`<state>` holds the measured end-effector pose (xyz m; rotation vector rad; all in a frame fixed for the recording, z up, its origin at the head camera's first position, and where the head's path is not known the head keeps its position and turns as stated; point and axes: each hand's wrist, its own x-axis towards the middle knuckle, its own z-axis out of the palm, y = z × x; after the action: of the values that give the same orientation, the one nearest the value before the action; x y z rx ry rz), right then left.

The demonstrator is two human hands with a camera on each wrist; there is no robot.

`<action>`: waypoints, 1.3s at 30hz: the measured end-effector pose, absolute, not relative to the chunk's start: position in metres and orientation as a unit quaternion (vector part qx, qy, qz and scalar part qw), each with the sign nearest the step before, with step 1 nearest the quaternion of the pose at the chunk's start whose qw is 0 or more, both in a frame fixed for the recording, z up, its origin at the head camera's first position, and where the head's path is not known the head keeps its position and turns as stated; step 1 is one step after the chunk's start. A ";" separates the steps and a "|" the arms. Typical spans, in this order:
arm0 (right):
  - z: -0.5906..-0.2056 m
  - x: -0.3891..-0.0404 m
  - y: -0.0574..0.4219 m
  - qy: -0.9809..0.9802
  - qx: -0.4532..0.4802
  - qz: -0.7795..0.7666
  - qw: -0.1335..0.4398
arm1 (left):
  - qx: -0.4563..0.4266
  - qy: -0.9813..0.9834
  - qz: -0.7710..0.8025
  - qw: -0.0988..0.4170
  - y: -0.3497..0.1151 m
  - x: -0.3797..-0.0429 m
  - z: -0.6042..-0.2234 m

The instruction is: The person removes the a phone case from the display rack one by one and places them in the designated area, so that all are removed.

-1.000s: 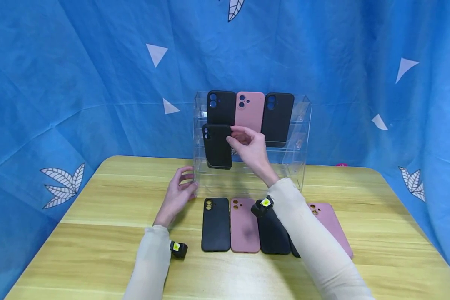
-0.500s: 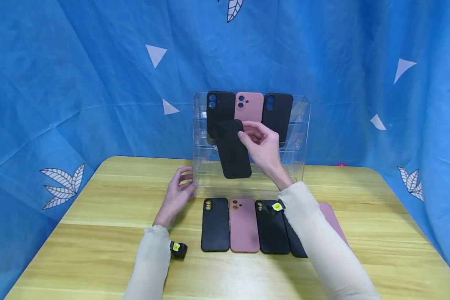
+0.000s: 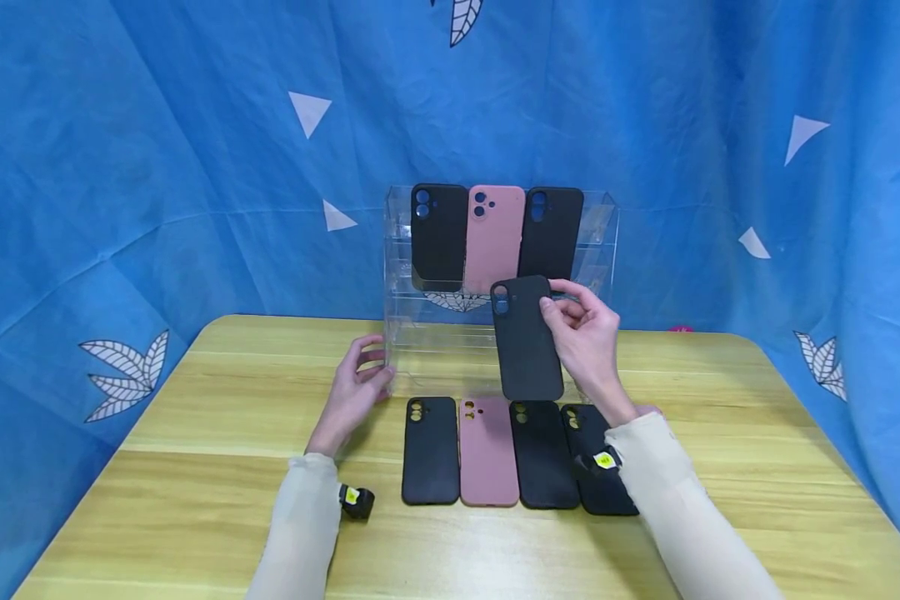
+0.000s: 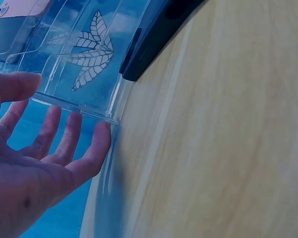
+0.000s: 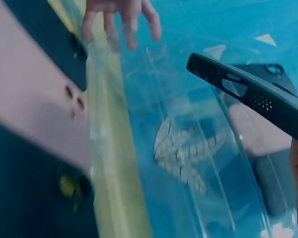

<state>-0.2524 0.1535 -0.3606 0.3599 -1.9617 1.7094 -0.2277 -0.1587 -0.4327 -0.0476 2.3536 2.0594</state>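
My right hand pinches a black phone case by its right edge, thumb in front. The case is held upright before a clear acrylic display stand, its camera cutout at upper left. In the right wrist view that phone case shows edge-on, with cutouts along its rim. My left hand rests at the stand's lower left side. Its fingertips touch the clear side panel in the left wrist view, the fingers spread and loosely bent. On the top tier stand a black case, a pink case and another black case.
Before the stand, a row of phone cases lies on the wooden table: black, pink, black and black. My right forearm hides most of a pink one at the row's right end. A blue curtain hangs behind.
My right hand has drawn the black phone case away from the stand's left side, moving it right, down and nearer. My left hand has stayed at the stand's side.
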 end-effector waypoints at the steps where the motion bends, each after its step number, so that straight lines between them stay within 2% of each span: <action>1: -0.363 -0.250 0.159 -0.723 0.125 0.630 0.256 | -0.015 0.752 0.659 0.007 -0.159 -0.227 -0.433; 14: -0.384 -0.223 0.220 -0.723 0.020 0.628 0.287 | -0.016 0.752 0.659 0.009 -0.161 -0.226 -0.432; 23: -0.394 -0.209 0.259 -0.685 -0.008 0.662 0.304 | -0.018 0.751 0.659 0.008 -0.162 -0.225 -0.432; 33: -0.408 -0.198 0.297 -0.698 -0.047 0.648 0.303 | -0.019 0.751 0.660 0.009 -0.161 -0.225 -0.431; 39: -0.417 -0.189 0.321 -0.711 -0.081 0.643 0.275 | -0.017 0.748 0.664 0.012 -0.160 -0.226 -0.431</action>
<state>-0.1888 0.3209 -0.4169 -0.2184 -1.9104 1.7280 -0.2259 -0.1600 -0.4312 -0.0523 2.3308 2.0684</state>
